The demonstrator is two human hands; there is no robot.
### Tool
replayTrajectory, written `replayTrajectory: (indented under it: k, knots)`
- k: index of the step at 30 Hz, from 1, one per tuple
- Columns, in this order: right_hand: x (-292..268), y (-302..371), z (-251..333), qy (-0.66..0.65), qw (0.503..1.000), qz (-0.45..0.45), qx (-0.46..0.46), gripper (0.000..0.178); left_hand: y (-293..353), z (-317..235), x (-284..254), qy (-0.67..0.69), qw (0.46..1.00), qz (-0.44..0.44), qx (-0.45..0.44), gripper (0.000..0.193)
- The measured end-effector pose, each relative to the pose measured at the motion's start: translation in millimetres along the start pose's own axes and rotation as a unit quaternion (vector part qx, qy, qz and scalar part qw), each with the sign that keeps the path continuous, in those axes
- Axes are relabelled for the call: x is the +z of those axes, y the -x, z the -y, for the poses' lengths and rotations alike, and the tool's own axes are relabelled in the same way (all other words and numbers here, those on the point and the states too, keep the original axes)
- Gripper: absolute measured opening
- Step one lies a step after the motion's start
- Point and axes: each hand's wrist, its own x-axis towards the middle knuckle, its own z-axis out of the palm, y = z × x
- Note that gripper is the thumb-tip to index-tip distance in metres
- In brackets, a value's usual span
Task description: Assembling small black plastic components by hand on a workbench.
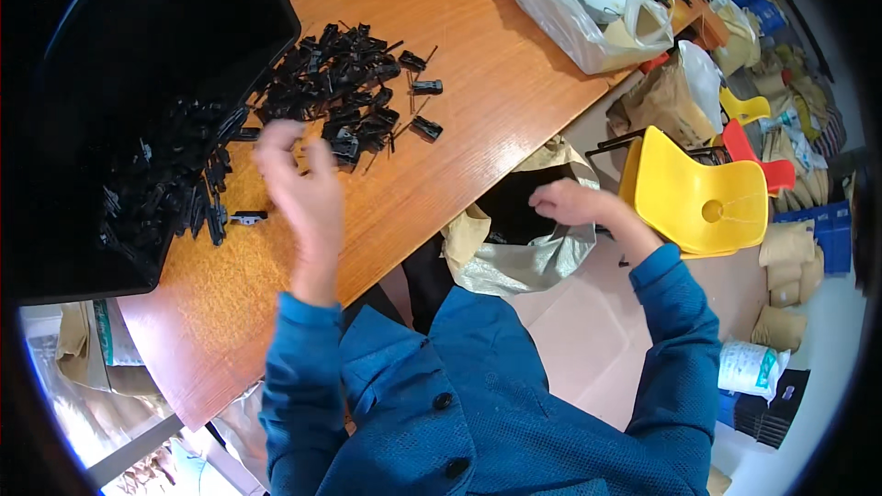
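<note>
My left hand (303, 188) is over the table beside a pile of small black plastic parts (331, 83), many with thin pins. Motion blurs it, but thumb and fingers stand apart and I see nothing between them. A lone black and silver part (248, 218) lies to its left. My right hand (570, 202) hangs above the mouth of a woven sack (496, 273), which stands beside the table edge. Its fingers are curled together; whether a part is inside them is hidden. The inside of the sack is dark.
A large black bin (184, 18) lies tipped at the left, more black parts spilling from its mouth onto the wooden table (404, 0). Plastic bags (560, 18) sit on the table's far right. A yellow chair (671, 184) stands right of the sack, with stacked sacks (790, 248) beyond.
</note>
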Motion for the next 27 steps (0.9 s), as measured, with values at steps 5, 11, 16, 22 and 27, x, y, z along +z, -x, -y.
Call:
replayTrajectory:
  k: [5,11,16,22,27]
  knots:
    - [96.5,-48.1,-59.5,-0.121,0.972,-0.136,0.147,0.037,166.3,-77.9,98.2,0.300,0.871,0.379,-0.084,0.029]
    - [129.4,-88.1,-137.3,0.043,0.905,-0.330,0.266,0.045,243.9,-12.8,224.8,-0.039,0.829,0.368,-0.420,0.041]
    - [111.0,-190.0,-106.5,0.054,0.929,-0.329,0.159,0.047,256.0,51.5,202.2,-0.064,0.892,0.267,-0.360,0.030]
    - [104.5,-267.2,-78.1,0.007,0.942,-0.324,0.089,0.048,261.1,69.2,183.2,0.006,0.840,0.298,-0.453,0.035]
    - [81.6,-325.5,-41.7,-0.007,0.949,-0.315,0.021,0.049,228.1,99.4,165.8,0.007,0.860,0.235,-0.453,0.035]
